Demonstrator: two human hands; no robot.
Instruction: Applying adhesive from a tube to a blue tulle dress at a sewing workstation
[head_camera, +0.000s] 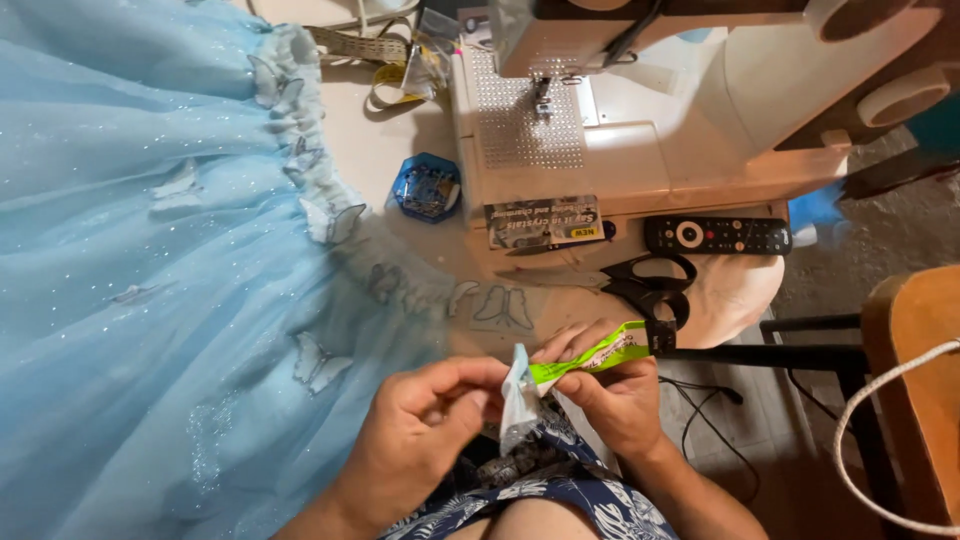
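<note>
Low in frame, over the lap, two bare hands meet. Left hand (420, 425) pinches a small pale blue-white fabric piece (518, 400), fingers curled shut on it. Right hand (612, 392) grips one bright green glossy tube (590, 357) with a black cap, its tip touching the fabric. One light blue tulle dress (150, 250), glittery, ruffled at the waistband, with several sheer butterfly appliqués. One white sewing machine (640, 110), hard plastic, dotted plate. One pair of black-handled scissors (645, 285), one black remote (718, 235), one blue hexagonal box (426, 187) on the beige table (370, 150).
</note>
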